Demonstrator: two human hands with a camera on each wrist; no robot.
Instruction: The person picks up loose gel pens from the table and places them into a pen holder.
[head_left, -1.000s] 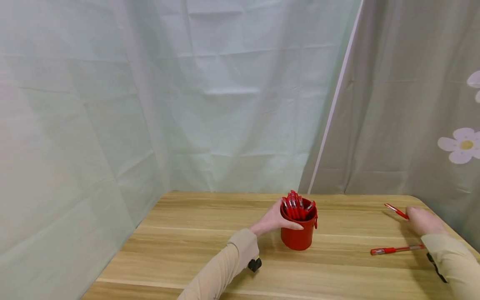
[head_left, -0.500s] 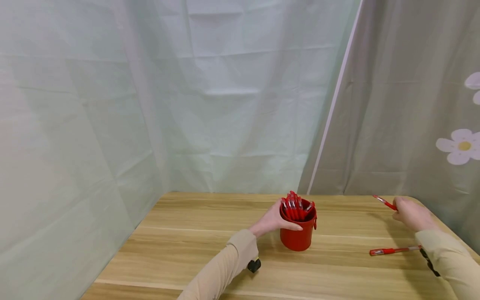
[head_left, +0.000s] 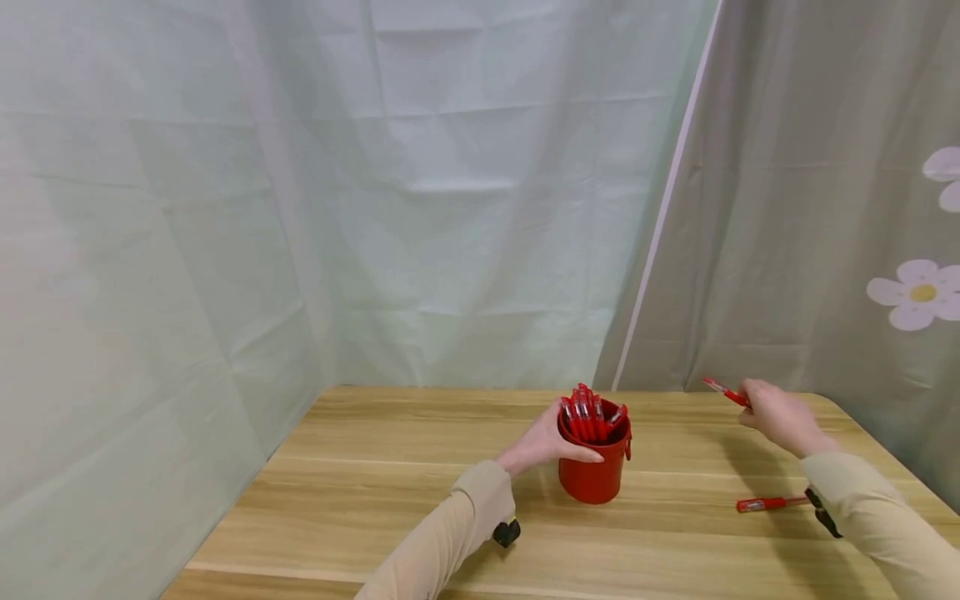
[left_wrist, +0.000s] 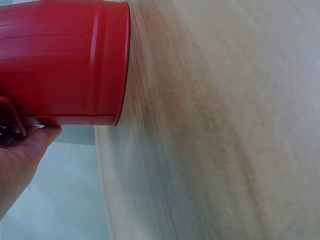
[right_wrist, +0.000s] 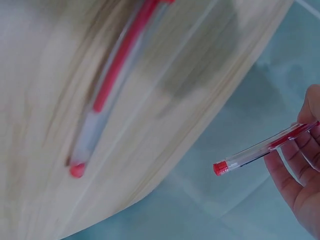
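Observation:
On the table stands a small red bucket [head_left: 591, 482] with side rings, upright, holding several red gel pens [head_left: 585, 422] with their caps up. My left hand [head_left: 545, 442] grips it near the rim, thumb along the near side; the fingers behind are hidden in the head view. In the left wrist view, the bucket wall [left_wrist: 55, 65] lies against the hand [left_wrist: 22, 157]. My right hand [head_left: 782, 418] pinches another red gel pen [head_left: 723, 390] above the table, cap pointing left. Its clear barrel [right_wrist: 250, 152] sticks out from between thumb and fingers in the right wrist view.
One more red gel pen [head_left: 771, 503] lies on the wooden table [head_left: 390, 475] under the right forearm, partly covered by the wrist camera. Pale curtains [head_left: 480, 208] hang behind the table, and its right edge runs close to the right arm.
My right hand has moved left and upward from the table's right side, carrying the pen. The left hand and the bucket keep their place.

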